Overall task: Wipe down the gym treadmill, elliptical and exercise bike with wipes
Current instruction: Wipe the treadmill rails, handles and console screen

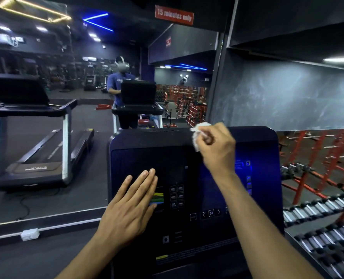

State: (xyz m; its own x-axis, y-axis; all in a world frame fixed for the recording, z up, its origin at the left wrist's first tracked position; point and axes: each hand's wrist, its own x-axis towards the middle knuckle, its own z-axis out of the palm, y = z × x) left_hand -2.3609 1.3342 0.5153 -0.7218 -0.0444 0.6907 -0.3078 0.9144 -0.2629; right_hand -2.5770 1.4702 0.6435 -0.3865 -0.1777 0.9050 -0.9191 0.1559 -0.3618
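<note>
The right hand grips a crumpled wipe against the console top edge, presumably to scrub it, while the left hand lies flat and open below, apparently bracing.

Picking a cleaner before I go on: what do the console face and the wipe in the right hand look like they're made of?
Console: looks like dark, glossy moulded plastic, with a smooth panel that shows blue reflections; glass over the display can't be ruled out.
Wipe: white, crumpled and soft-looking, so likely tissue or nonwoven cloth, bunched in the right hand.
</note>
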